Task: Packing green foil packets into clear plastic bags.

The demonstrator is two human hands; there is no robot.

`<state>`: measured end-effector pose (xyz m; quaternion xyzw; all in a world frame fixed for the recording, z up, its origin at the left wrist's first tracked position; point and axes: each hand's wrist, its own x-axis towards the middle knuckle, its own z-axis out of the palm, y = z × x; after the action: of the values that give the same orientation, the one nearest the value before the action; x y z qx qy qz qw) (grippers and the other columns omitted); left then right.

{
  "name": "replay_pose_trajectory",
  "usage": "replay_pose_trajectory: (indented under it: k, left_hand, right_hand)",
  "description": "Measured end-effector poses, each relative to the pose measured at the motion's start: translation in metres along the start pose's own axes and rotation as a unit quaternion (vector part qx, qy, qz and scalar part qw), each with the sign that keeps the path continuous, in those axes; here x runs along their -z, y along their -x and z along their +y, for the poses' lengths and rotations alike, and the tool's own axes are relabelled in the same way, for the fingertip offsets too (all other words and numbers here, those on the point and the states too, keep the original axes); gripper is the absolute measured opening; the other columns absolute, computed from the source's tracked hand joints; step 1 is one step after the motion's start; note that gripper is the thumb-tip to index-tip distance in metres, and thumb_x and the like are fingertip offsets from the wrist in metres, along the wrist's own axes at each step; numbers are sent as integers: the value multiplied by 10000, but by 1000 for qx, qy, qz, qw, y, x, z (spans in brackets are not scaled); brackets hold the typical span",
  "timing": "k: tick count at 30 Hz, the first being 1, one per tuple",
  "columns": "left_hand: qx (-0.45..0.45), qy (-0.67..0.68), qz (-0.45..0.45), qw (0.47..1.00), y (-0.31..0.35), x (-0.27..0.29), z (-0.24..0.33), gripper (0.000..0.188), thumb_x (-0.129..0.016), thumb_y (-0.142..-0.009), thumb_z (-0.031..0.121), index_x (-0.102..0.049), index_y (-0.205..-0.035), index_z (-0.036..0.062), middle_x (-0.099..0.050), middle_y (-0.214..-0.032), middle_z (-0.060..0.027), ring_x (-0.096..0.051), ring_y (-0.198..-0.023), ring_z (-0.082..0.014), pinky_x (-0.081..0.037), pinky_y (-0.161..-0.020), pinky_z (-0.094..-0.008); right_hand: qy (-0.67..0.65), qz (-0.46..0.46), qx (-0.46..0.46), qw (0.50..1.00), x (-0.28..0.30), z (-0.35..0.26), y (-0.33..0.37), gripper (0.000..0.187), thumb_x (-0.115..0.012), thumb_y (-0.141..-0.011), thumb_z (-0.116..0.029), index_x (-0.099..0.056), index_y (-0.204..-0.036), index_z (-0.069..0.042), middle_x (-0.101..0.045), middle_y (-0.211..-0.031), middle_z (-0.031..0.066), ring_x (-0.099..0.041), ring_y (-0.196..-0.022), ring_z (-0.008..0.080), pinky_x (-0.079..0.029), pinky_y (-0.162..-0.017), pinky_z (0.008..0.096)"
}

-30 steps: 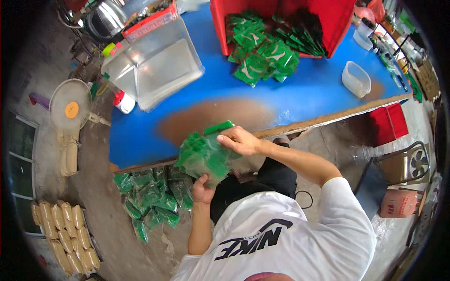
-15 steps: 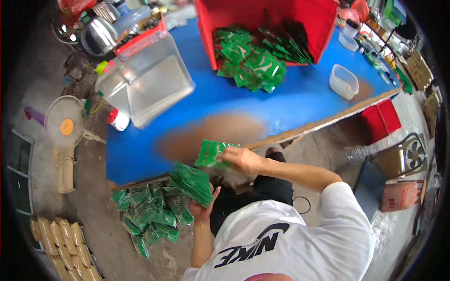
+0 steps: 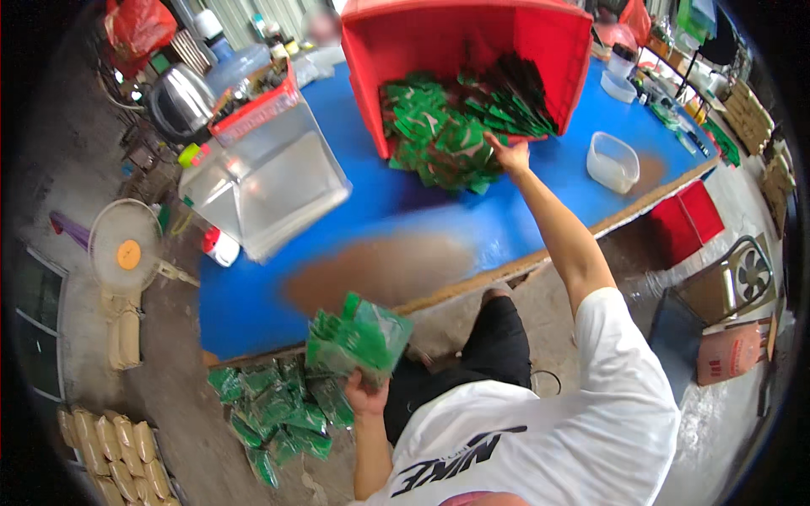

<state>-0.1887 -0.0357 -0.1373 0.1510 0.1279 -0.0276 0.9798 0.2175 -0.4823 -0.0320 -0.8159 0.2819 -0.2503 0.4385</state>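
Note:
My left hand (image 3: pixel 367 394) grips a stack of flat green packets (image 3: pixel 359 337) in clear wrapping, held beyond the table's near edge. My right hand (image 3: pixel 511 157) reaches over the table to the front of a big red bin (image 3: pixel 364 93) lying on its side. Its fingers look apart, with one stretched out against the right side of the heap of green packets (image 3: pixel 447 139) spilling from the bin's mouth. Whether a packet lies under these fingers is hard to see. Several bagged bundles of green packets (image 3: pixel 274 413) lie low beside my left forearm.
On the blue table (image 3: pixel 380 211) stand a clear plastic box (image 3: pixel 287 185), a red-capped white jar (image 3: pixel 221 247), a steel kettle (image 3: pixel 181 101) and a small clear tub (image 3: pixel 613 164). A fan (image 3: pixel 126 253) stands at the left, a chair (image 3: pixel 683 320) at the right.
My right hand has left the stack, where it held a green packet, and moved up and right to the bin's heap. The stack in my left hand now fans out more, with a packet flat on top.

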Motion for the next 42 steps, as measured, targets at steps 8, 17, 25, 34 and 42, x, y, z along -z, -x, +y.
replay_pose_trajectory:
  k: [8,17,25,34,42]
  left_hand:
    - [-22,-2,22,999,4,-4,1,493,-767,-761,139,-640,-1232,68,-644,-1291,-82,-570,-1235,-300,-419,-1079,-515]
    - [-18,24,6,1000,9,12,8,465,-753,-767,122,-652,-1217,71,-651,-1285,-78,-575,-1226,-305,-422,-1072,-528]
    - [-20,42,43,998,7,9,6,454,-768,-735,74,-681,-1180,73,-656,-1292,-86,-579,-1231,-308,-414,-1079,-527]
    - [-17,27,45,998,11,11,3,456,-736,-750,103,-665,-1198,60,-652,-1286,-104,-576,-1225,-321,-426,-1080,-521]
    - [-15,42,13,999,10,7,-3,464,-719,-761,78,-649,-1218,45,-633,-1313,-118,-556,-1249,-330,-387,-1114,-525]
  right_hand:
    - [48,-166,-112,979,-80,-6,-40,1189,-704,-537,-879,-607,-1274,49,-629,-1275,227,-633,-1158,322,-529,-917,414]
    - [121,-65,-74,988,-84,-49,-3,1225,-632,-537,-929,-571,-1343,-7,-642,-1218,240,-638,-1124,338,-509,-952,470]
    - [-376,-267,-253,851,-130,-69,13,779,-874,-686,-526,-641,-1131,70,-691,-1026,103,-675,-901,254,-553,-761,415]
    - [-481,-226,-56,845,-140,-63,10,328,-781,-797,-81,-645,-1094,-62,-699,-943,75,-679,-789,216,-580,-680,411]
    - [-471,-321,-52,820,-51,-68,-35,253,-741,-843,-89,-684,-1090,-82,-707,-974,47,-671,-827,193,-569,-730,388]
